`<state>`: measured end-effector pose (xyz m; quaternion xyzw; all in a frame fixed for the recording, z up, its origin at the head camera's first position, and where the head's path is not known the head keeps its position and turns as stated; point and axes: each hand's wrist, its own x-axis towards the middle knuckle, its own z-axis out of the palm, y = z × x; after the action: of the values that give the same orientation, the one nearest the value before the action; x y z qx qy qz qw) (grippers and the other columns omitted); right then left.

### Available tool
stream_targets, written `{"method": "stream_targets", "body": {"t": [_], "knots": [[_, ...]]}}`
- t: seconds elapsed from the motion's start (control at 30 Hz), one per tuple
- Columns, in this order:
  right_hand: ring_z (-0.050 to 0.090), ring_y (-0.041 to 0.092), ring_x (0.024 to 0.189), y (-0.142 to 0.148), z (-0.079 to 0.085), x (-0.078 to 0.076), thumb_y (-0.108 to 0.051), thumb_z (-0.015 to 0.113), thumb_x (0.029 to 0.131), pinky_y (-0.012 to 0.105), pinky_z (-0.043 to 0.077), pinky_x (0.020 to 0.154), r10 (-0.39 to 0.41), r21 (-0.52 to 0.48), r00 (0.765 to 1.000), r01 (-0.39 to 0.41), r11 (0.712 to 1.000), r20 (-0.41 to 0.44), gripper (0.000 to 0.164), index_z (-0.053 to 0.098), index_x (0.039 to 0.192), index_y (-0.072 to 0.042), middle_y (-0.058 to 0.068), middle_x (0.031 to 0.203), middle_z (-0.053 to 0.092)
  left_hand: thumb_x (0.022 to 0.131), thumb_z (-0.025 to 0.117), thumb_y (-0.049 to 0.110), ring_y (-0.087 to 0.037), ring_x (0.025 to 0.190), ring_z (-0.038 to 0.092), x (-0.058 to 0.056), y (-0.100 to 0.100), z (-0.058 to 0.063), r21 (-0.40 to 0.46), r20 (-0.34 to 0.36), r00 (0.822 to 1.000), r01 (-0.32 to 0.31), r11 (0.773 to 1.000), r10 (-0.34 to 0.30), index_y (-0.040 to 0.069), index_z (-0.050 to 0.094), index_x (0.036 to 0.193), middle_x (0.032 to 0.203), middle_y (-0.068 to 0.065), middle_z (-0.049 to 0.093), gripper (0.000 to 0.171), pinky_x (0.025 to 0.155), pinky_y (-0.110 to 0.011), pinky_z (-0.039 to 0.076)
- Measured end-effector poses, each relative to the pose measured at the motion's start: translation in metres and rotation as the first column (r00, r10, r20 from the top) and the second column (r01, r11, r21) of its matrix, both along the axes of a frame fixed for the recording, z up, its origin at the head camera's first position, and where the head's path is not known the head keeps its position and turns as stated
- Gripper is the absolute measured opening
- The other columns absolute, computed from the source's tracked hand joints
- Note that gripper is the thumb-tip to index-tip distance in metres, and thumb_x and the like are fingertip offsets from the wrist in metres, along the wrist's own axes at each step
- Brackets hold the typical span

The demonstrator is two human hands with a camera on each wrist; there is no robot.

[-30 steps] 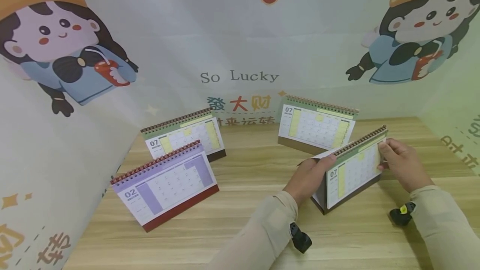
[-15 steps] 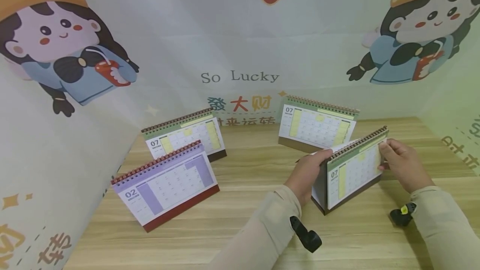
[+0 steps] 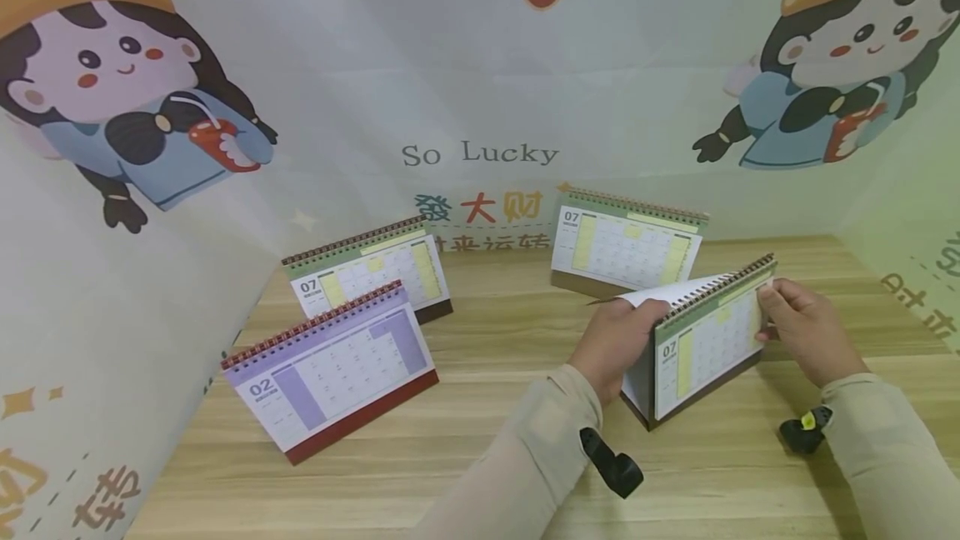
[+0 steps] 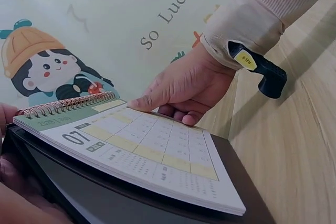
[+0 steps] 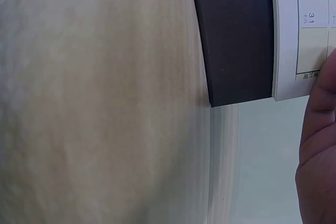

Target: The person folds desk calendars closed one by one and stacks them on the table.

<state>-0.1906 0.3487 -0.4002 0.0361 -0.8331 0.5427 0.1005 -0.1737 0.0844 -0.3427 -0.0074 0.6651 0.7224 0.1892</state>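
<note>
A green-topped desk calendar (image 3: 708,348) marked 07 stands tented on the table at the right. At its left end, my left hand (image 3: 611,348) grips, thumb up by the spiral binding; its other fingers are hidden behind. White back sheets (image 3: 667,292) slant out behind the binding. My right hand (image 3: 810,327) pinches the right edge of the front pages, thumb on the printed side. In the left wrist view, the right thumb lies on the page near the binding. The right wrist view shows the dark base (image 5: 239,40) projecting past the page stack.
Another green 07 calendar (image 3: 630,244) stands close behind, by the back wall. At left, a purple 02 calendar (image 3: 337,382) stands before a third green calendar (image 3: 431,269). Printed cloth walls (image 3: 360,90) enclose the wooden table (image 3: 480,440) on three sides.
My left thumb has drawn back from the front page's top corner. The white back sheets have swung farther out, and the calendar behind has shifted slightly left. My right hand stays put.
</note>
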Motion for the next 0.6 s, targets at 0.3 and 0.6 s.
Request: {"method": "stream_targets", "body": {"t": [0.3,0.6], "knots": [[0.055,0.001,0.080,0.0006,-0.0002,-0.0006,-0.022,0.044,0.107,0.019,0.053,0.062,0.014,-0.025,1.000,-0.014,1.000,0.000,0.023,0.063,0.096,-0.016,-0.014,0.088,0.059,0.096,0.061,0.024,-0.010,0.082,0.067,0.0031,-0.0017,0.0055,-0.038,-0.129,0.991,0.030,0.999,-0.035,0.015,0.075,0.103,0.088,0.004,0.073,0.018,0.080,-0.032,0.051],[0.056,0.000,0.080,-0.0006,0.0007,0.0011,-0.028,0.044,0.107,0.020,0.054,0.063,0.001,0.000,1.000,-0.001,1.000,0.014,0.024,0.062,0.099,-0.015,-0.014,0.087,0.060,0.100,0.057,0.025,-0.004,0.071,0.066,0.0054,-0.0067,0.0081,-0.204,-0.360,0.917,0.103,0.974,-0.173,0.006,0.073,0.106,0.086,0.002,0.074,0.026,0.062,-0.023,0.053]]}}
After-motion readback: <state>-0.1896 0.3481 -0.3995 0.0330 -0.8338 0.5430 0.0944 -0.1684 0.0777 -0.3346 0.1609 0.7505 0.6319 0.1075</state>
